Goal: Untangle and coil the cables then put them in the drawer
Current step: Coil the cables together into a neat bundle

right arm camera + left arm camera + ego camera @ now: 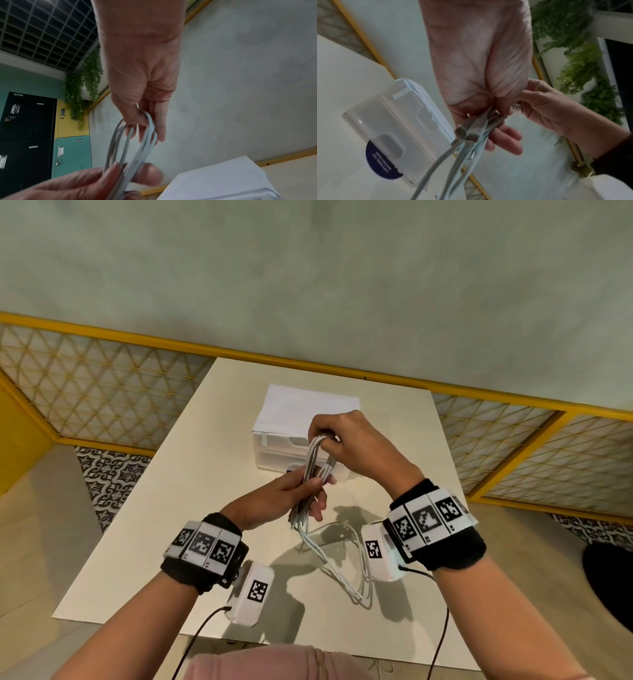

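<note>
A bundle of white cables (317,460) is held up over the white table (171,525), just in front of a translucent drawer unit (274,440) with its drawers closed. My right hand (325,440) has its fingers hooked through the top loops (135,138) of the bundle. My left hand (317,486) pinches the lower part, where grey connector ends (467,134) stick out. Loose cable (342,573) trails from the bundle down onto the table near me. The drawer unit (393,121) carries a dark round sticker on its front.
A wall with a yellow rail runs behind the table. Yellow-framed lattice panels (102,392) stand on both sides. A black round seat (609,580) sits at the right edge. Thin black leads (442,611) hang from my wrist cameras over the table's near edge.
</note>
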Available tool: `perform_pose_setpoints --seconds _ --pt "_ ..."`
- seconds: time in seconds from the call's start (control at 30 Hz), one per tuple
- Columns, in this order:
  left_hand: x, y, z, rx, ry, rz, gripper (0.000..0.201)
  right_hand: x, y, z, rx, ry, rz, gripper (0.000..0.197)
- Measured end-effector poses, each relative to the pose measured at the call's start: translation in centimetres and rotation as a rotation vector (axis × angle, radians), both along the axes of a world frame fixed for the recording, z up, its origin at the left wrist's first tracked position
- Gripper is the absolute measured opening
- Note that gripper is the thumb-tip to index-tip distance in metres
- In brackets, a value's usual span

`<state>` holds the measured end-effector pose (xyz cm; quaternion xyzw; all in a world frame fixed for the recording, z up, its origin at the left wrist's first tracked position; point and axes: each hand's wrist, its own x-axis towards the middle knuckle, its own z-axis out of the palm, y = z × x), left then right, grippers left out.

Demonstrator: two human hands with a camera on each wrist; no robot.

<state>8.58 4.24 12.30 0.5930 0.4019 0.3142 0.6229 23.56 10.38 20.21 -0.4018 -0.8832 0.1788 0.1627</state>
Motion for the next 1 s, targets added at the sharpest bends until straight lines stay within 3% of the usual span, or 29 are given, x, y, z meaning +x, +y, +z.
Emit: perform_pose_setpoints --seconds 0.17,0.33,0.4,0.5,0.57,0.7,0.83,0.93,1.0 --pt "-0.2 0.2 0.7 -0.038 -0.02 -0.052 0.028 -0.5 -0.1 0.7 -0.057 0.013 -0.027 0.022" --pt "-0.1 -0.4 0.0 -0.189 -0.24 -0.215 0.034 -0.5 -0.1 1.1 -0.206 0.171 -0.106 0.025" --pt "0.1 -0.4 -0.5 -0.189 -0.284 -0.143 0.032 -0.4 0.1 0.7 -0.26 0.27 -0.092 0.024" --pt "0.1 0.3 -0.5 -0.129 -0.37 0.09 0.03 0.1 0.3 -0.5 -0.515 0.452 -0.071 0.033" --pt "-0.6 1.0 -0.1 -0.049 -0.412 0.239 0.032 -0.2 -0.8 -2.4 -0.7 0.404 -0.04 0.038" --pt "-1.9 2.4 1.2 0.041 -0.472 0.444 0.035 -1.5 -3.2 -6.5 -0.848 0.172 0.138 0.066" --pt "-4.1 2.9 1.9 0.044 -0.486 0.53 0.036 -0.3 -2.7 -7.2 -0.905 0.109 0.133 0.052" --pt "-5.0 2.6 1.7 0.043 -0.349 0.527 0.036 1.2 -1.7 -6.7 -0.852 0.005 0.124 0.046" --pt "-4.6 2.1 1.1 0.029 -0.215 0.507 0.037 1.9 -1.2 -5.8 -0.714 -0.146 0.139 0.043"
